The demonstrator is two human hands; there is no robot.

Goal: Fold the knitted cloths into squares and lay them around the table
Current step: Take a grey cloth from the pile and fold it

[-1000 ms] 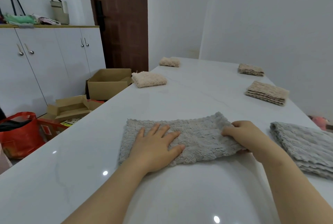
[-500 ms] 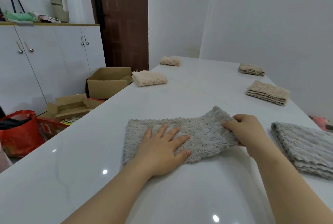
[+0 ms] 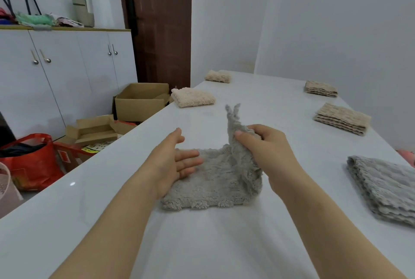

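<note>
Desk [image 3: 89,200]: white, glossy, running near to far.

Grey knitted cloth [image 3: 213,180]: near centre of desk, left part lying flat, right end raised upright, two corners pointing up.

Left hand [image 3: 173,162]: open, fingers straight, held edge-on over the flat left part; contact hard to tell.

Right hand [image 3: 262,146]: pinching the raised end between thumb and curled fingers.

Grey stack [image 3: 386,189]: folded, at near right edge of desk, apart from both hands.

Beige folded cloths, four: right-edge pair [image 3: 342,118], [image 3: 321,88]; left-edge pair [image 3: 193,97], [image 3: 218,76], all well apart.

Off the desk, left: red bag [image 3: 31,164] and cardboard box [image 3: 141,101] on the floor; white cabinet [image 3: 67,72] and brown door [image 3: 161,32] beyond.
</note>
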